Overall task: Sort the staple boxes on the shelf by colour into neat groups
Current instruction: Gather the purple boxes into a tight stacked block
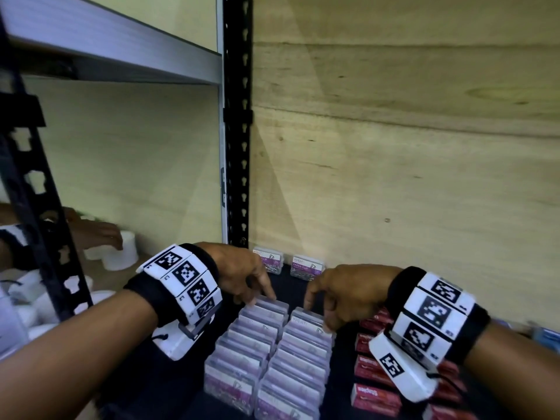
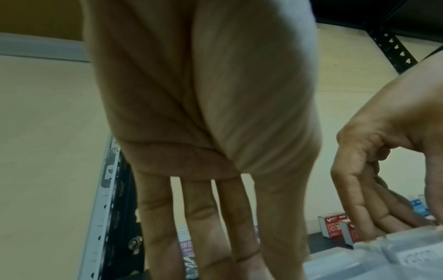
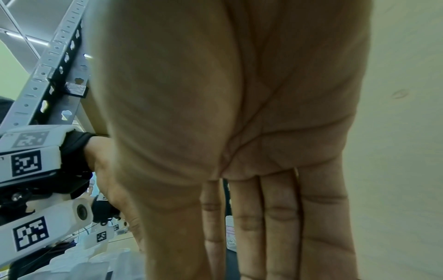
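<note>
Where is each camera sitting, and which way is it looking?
Head view: on the person's head, looking forward and down at the shelf; shows left hand and right hand on the purple boxes.
Left wrist view: under the left wrist, looking along the palm and fingers; right hand at the side.
Right wrist view: under the right wrist, looking along its palm; left wristband shows.
Shared: head and left wrist views both show the red boxes.
</note>
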`<action>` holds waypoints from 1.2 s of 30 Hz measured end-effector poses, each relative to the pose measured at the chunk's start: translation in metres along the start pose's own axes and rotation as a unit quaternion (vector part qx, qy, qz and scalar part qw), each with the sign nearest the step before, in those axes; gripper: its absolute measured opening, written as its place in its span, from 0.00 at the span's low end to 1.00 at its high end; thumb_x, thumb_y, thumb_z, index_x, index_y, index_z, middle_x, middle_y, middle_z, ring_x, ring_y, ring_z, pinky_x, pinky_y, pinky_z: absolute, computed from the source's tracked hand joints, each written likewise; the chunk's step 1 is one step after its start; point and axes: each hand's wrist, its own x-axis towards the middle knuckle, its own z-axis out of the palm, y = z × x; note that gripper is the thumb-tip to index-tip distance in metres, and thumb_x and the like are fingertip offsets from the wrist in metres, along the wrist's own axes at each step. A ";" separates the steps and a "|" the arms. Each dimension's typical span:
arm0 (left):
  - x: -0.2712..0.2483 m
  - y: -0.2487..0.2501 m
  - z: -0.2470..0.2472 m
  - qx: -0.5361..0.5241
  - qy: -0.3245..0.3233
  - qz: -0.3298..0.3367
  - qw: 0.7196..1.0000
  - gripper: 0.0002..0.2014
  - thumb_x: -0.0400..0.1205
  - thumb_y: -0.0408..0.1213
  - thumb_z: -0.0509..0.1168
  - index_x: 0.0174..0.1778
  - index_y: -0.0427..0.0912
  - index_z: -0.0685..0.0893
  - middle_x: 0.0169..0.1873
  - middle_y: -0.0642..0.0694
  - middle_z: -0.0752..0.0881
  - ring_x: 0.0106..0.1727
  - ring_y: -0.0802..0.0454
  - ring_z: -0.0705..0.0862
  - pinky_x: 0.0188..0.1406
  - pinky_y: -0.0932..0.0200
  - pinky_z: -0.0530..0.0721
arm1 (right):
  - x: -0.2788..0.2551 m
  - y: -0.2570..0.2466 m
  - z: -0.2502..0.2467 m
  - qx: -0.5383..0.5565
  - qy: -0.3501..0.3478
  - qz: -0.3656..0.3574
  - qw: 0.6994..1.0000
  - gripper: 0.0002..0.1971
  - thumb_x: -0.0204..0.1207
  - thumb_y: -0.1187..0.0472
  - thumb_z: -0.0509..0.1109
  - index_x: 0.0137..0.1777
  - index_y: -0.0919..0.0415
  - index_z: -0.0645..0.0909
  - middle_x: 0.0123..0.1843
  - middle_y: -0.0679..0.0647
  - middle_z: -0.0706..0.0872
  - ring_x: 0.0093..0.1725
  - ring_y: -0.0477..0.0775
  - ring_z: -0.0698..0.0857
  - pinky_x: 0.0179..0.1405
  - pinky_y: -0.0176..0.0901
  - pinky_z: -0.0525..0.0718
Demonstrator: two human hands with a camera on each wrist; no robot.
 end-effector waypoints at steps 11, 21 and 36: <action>-0.002 -0.001 -0.001 -0.013 -0.014 0.008 1.000 0.20 0.84 0.33 0.68 0.70 0.56 0.83 0.57 0.48 0.90 0.47 0.54 0.87 0.46 0.69 0.84 | 0.001 0.001 0.003 0.003 -0.007 -0.013 1.000 0.23 0.77 0.54 0.76 0.71 0.45 0.76 0.56 0.48 0.91 0.57 0.50 0.88 0.66 0.52 0.82; 0.006 -0.005 -0.012 -0.034 -0.044 -0.015 0.998 0.19 0.82 0.37 0.71 0.69 0.57 0.84 0.57 0.55 0.90 0.59 0.54 0.88 0.68 0.53 0.81 | 0.007 0.012 -0.004 0.050 -0.002 -0.024 0.998 0.18 0.79 0.47 0.72 0.68 0.44 0.79 0.54 0.48 0.91 0.54 0.47 0.88 0.63 0.45 0.83; 0.060 -0.037 -0.036 0.099 0.149 -0.065 0.982 0.25 0.84 0.45 0.67 0.78 0.57 0.72 0.74 0.46 0.75 0.70 0.47 0.77 0.67 0.52 0.77 | 0.078 0.045 -0.023 -0.074 0.163 0.112 0.977 0.22 0.80 0.48 0.71 0.72 0.48 0.74 0.68 0.52 0.81 0.62 0.57 0.82 0.51 0.45 0.78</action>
